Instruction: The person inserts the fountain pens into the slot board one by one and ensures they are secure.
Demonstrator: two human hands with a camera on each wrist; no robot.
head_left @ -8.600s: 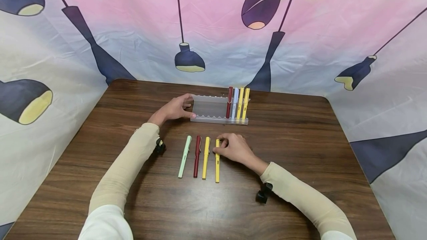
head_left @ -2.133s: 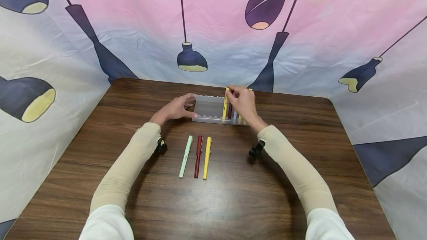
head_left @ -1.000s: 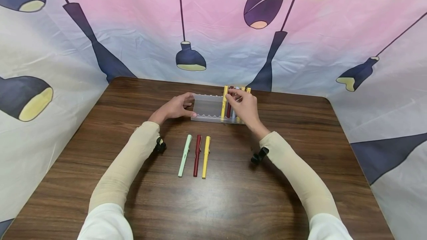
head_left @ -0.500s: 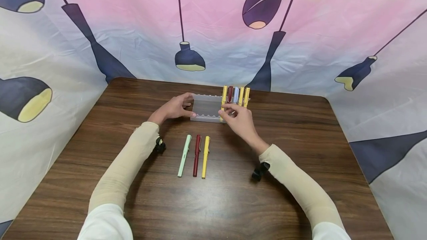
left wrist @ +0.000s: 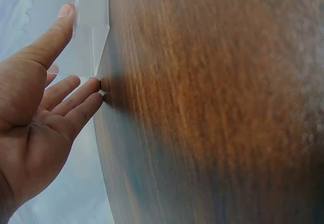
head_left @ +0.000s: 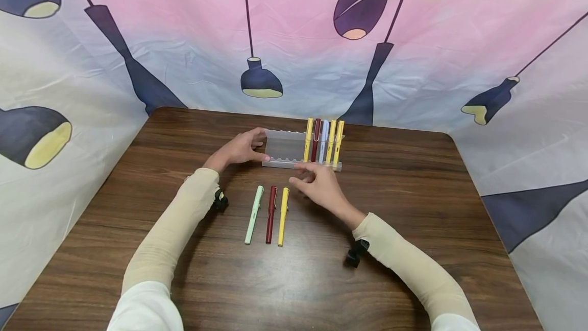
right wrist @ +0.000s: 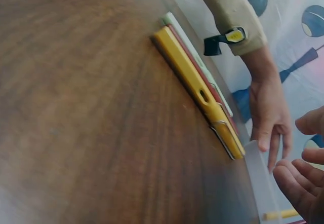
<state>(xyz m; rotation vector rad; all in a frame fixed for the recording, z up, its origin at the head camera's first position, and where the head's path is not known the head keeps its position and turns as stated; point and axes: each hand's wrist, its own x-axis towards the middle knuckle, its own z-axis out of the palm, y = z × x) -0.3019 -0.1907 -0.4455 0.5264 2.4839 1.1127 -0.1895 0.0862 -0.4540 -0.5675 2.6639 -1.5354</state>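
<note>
A clear pen rack [head_left: 285,146] with scalloped slots stands near the table's back. My left hand [head_left: 239,148] rests at its left end, thumb on the front corner, the other fingers extended past the end in the left wrist view. My right hand [head_left: 323,188] hovers in front of the rack, fingers loosely bent and holding nothing. Nearest to it lies a yellow pen [head_left: 283,217], beside a dark red pen [head_left: 271,216] and a mint green pen [head_left: 254,216]. In the rack's right part lean a yellow pen [head_left: 308,139], a dark red one, a lavender one and two more yellow ones.
The rack's left slots hold no pens. Behind the wooden table [head_left: 413,183] hangs a cloth backdrop [head_left: 193,65] printed with lamps, close to the table's back edge.
My right hand took a yellow pen off the table's row, stood it in the rack left of the dark red pen, let go, and came back toward me. My left hand stayed.
</note>
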